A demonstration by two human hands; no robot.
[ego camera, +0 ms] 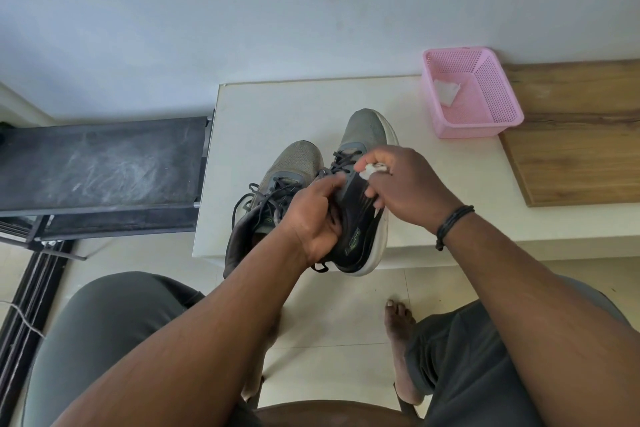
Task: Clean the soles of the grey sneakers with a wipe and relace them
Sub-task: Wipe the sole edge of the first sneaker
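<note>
Two grey sneakers stand on the white table [277,107], toes pointing away from me. The left sneaker [294,159] has loose dark laces. The right sneaker [367,128] has a white sole and a dark insole [353,218] partly lifted out of its opening. My left hand [311,218] grips the insole and the sneaker's collar from the left. My right hand [405,184] pinches a small crumpled white wipe [374,168] against the insole's upper end.
A pink mesh basket [485,121] with a used white wipe [446,92] inside sits at the table's back right. A wooden board [571,149] lies to the right. A dark bench [100,163] stands left of the table. My knees and bare foot [398,322] are below.
</note>
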